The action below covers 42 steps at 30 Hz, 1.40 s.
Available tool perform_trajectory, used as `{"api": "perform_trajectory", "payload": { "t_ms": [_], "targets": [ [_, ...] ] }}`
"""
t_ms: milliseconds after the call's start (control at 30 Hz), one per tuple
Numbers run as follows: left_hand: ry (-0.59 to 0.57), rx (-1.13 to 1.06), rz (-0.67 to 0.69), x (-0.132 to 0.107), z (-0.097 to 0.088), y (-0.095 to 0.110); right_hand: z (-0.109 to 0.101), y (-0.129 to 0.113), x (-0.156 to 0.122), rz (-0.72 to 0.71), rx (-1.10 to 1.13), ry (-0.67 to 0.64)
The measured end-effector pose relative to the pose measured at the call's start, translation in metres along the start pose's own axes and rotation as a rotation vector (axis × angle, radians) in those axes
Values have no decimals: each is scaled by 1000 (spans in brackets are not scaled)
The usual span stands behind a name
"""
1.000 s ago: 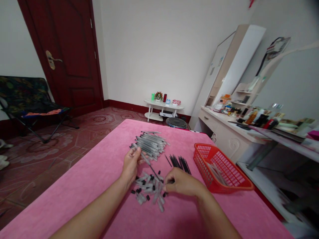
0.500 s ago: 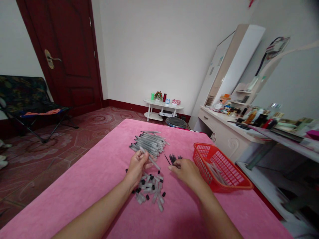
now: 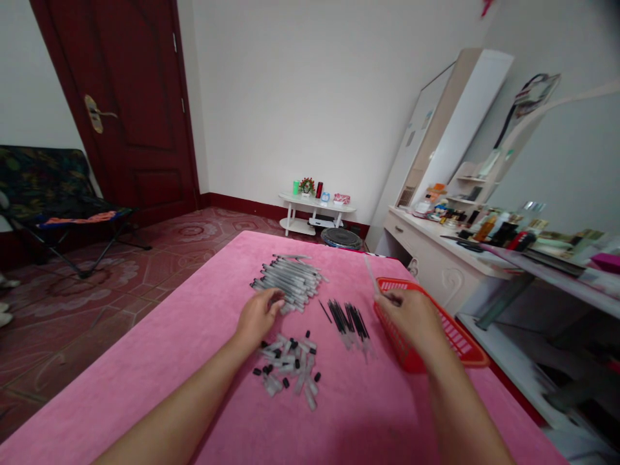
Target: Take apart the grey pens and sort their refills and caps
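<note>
My right hand (image 3: 411, 316) is closed on a translucent pen barrel (image 3: 371, 274), which points up and away above the near-left rim of the red plastic basket (image 3: 465, 352). My left hand (image 3: 259, 320) has its fingers loosely curled and apart, with nothing visible in them. It is beside the near end of a pile of grey pens (image 3: 290, 278) with dark tips. Between my forearms lies a heap of clear pen caps and small black plugs (image 3: 295, 361). To the right of that heap, thin black-tipped refills (image 3: 349, 320) lie in a bunch.
Pink cloth (image 3: 194, 336) covers the table. A cluttered dressing table (image 3: 436, 239) stands close on the right. Beyond the far edge are a round dark-lidded container (image 3: 341, 238) and a low white stand (image 3: 317, 203). A folding chair (image 3: 62, 194) is at the left.
The right hand has moved from the refills to the basket and now holds the barrel that was in the left hand. The left hand has let go and shifted slightly left.
</note>
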<state>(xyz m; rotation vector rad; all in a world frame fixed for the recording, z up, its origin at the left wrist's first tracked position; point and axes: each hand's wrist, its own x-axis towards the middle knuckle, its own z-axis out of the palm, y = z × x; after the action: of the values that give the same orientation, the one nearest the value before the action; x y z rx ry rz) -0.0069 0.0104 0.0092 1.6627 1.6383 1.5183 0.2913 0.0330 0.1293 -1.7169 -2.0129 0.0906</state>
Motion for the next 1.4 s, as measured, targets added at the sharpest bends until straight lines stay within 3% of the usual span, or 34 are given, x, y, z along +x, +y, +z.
{"api": "perform_trajectory", "payload": {
  "t_ms": [133,233,333,533,667,800,867,967,1100,1300,1400],
  "targets": [
    [-126,388,191,6,-12,-16,-18,36,9,189,-184,-19],
    [-185,481,270,8,-11,-24,-13,40,12,162,-151,-11],
    [-207,528,291,8,-8,-28,8,22,9,-9,-1,-61],
    [-214,633,216,5,-10,-22,65,-43,-26,-268,246,-389],
    [-222,642,238,5,-13,-16,79,-69,-47,-356,470,-535],
    [-259,590,288,1,-10,2,87,-69,-46,-296,515,-359],
    [-320,526,377,-4,-5,17,93,-64,-43,-258,505,-260],
    [-391,496,515,-14,3,36,101,-57,-38,-263,496,-233],
    [-386,509,620,-22,10,46,108,-51,-35,-228,545,-414],
    [-329,509,708,-20,3,44,104,-49,-33,126,967,-764],
    [-346,558,725,-20,-1,45,101,-50,-35,101,1035,-849]
  ]
}}
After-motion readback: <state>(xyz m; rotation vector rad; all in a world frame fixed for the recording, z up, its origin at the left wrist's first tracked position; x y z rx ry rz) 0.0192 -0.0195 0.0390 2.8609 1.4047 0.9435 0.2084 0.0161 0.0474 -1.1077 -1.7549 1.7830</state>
